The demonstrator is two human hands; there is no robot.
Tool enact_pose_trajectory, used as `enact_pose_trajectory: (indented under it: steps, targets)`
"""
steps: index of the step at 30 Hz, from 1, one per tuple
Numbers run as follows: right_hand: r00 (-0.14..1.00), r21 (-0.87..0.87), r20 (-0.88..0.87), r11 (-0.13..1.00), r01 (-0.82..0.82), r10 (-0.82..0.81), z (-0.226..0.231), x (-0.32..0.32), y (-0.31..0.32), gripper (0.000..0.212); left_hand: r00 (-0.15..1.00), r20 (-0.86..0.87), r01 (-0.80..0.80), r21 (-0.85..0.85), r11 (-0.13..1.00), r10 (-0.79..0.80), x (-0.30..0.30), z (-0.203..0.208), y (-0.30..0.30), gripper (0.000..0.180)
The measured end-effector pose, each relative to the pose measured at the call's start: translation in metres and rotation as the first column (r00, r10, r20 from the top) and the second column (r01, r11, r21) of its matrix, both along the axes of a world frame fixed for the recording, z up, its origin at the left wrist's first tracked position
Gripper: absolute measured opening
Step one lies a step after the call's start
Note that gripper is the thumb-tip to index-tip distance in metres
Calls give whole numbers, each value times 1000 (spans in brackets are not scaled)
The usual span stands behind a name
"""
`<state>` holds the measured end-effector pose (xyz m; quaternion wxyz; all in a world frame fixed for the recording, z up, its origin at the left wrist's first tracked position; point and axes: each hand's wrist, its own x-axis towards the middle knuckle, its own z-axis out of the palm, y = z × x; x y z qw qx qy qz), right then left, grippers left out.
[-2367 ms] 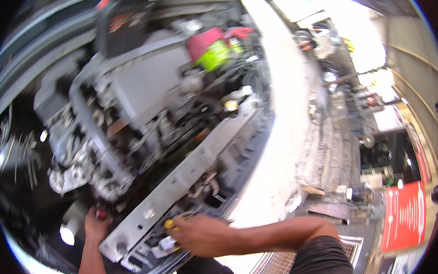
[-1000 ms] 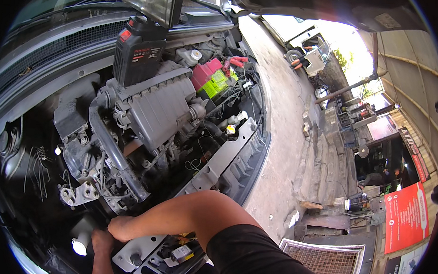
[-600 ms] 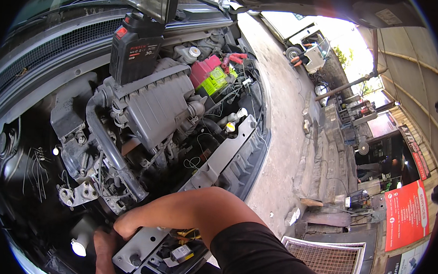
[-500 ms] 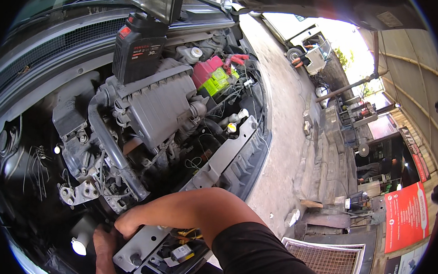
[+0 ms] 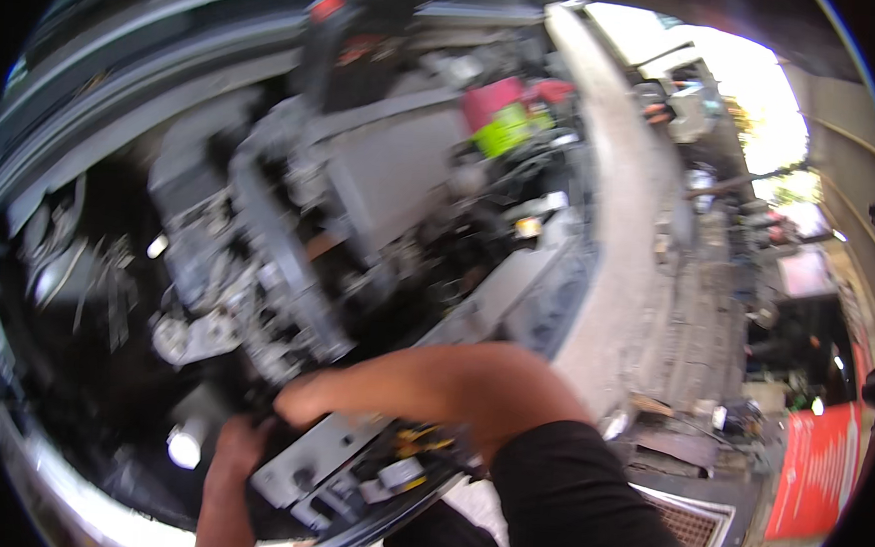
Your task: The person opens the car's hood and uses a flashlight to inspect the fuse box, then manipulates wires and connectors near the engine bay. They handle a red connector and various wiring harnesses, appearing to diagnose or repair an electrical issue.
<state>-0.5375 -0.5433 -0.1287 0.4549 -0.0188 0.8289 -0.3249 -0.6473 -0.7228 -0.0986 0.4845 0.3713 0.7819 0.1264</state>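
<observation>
Both my hands reach down into a car's open engine bay, behind the grey front crossmember (image 5: 311,456). My right hand (image 5: 301,402) comes in over the crossmember, its fingers hidden in the dark gap. Close beside it is my left hand (image 5: 243,436), its fingers smeared and partly hidden. What either hand touches cannot be made out. A white-capped reservoir (image 5: 184,447) stands just left of my left hand. Above my hands are a metal mount bracket (image 5: 193,339) and a thick dark hose (image 5: 283,254) on the engine.
A black oil bottle (image 5: 365,64) stands on the engine beyond the air filter box (image 5: 388,175). Further right is a battery with a pink and yellow-green cover (image 5: 504,127). A small box (image 5: 402,474) lies near the front edge. Concrete floor (image 5: 622,285) and a red sign (image 5: 814,477) are to the right.
My view has shifted and blurred, so the engine bay sits further right and the bottle higher. Both hands stay together in the same gap, and more of my left forearm shows.
</observation>
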Motion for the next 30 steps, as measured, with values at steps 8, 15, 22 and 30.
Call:
enact_pose_trajectory:
  steps: [8,15,22,30]
  targets:
    - [983,-145,154,982,120,-98,20,-4,9,45,990,139,-22,-109,994,38,-6,14,3,34]
    - [975,-76,198,990,118,-101,36,-12,2,50,975,146,-143,-175,974,170,1,27,13,27]
    - [975,-243,191,957,161,-116,16,-1,12,33,977,83,-171,-255,952,198,4,38,17,28]
    - [927,-99,212,951,-293,308,-32,64,41,21,978,65,-168,-330,929,200,-16,53,18,27]
